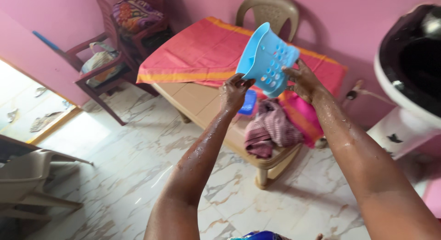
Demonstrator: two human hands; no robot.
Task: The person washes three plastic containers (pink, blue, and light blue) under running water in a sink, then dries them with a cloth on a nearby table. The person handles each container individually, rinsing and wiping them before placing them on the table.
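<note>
1. My left hand [235,88] is clenched on the lower rim of the blue perforated basket [266,58]; fingers curl over the edge at its left side.
2. My right hand [304,79] grips the basket's holed underside at the right, fingertips pressed to the plastic. Both forearms are wet.
3. The basket is held up in the air, tilted, open mouth facing left and away from me, above the near part of the counter [197,100]. It touches nothing but my two hands.
4. Counter, far half: covered by a pink cloth with orange border [202,52], whose border hangs just at the left edge. The near half is bare tan surface.
5. Below the basket: a small blue container [248,103] just behind my left wrist, beside a crumpled striped cloth [271,130] that lies at the counter's near right corner, close to the edge.
6. Open room: marble floor [138,157] is free to the left of and in front of the counter.
7. Bounds: white washing machine [404,84] close on the right; a beige plastic chair [271,10] behind the counter; a maroon chair [115,52] with bundles at far left; another pale chair [27,175] at the left border.
</note>
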